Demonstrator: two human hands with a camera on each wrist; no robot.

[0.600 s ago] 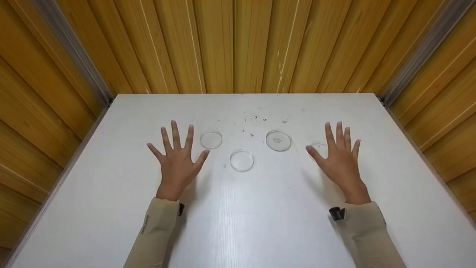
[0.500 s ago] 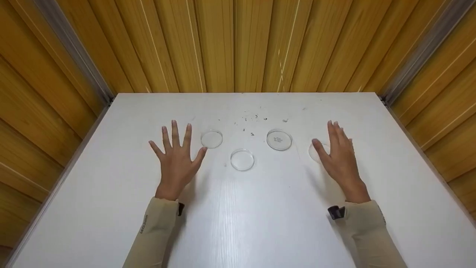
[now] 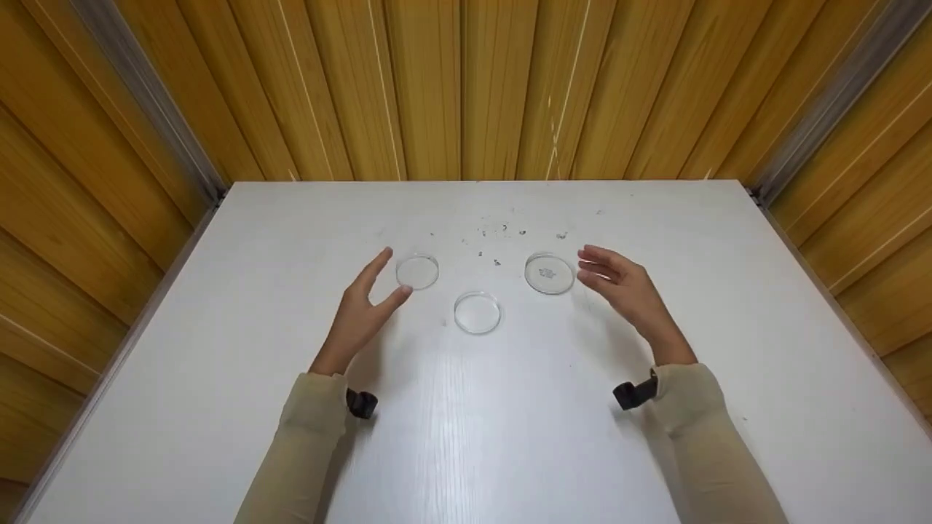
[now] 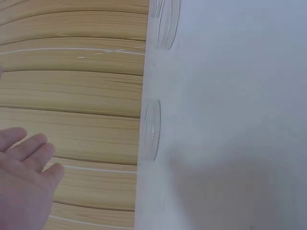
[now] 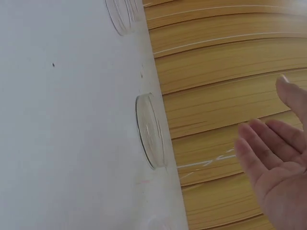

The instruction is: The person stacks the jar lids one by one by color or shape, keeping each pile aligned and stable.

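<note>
Left hand (image 3: 356, 311) and right hand (image 3: 630, 292) have turned inward, grips wide and loosely bent respectively, both empty, near centre-left dish (image 3: 417, 272) and centre-right dish (image 3: 550, 274), neither yet held.

- I see a white, straight-edged desk (image 3: 510, 451) with faint wood grain across its top.
- Beyond its far edge, my head view shows a yellow-brown, wood-patterned back wall (image 3: 429, 87) of upright panels split by dark seams.
- A matching left wall (image 3: 58, 255) and right wall (image 3: 874, 240) flank the desk's side edges.
- Two grey, straight corner posts, one left (image 3: 149, 94) and one right (image 3: 837, 91), come down to the desk's far corners.
- Thin pale streaks line the panels; some cross right of centre.
- I get a soft bright sheen toward the desk's near edge.
</note>
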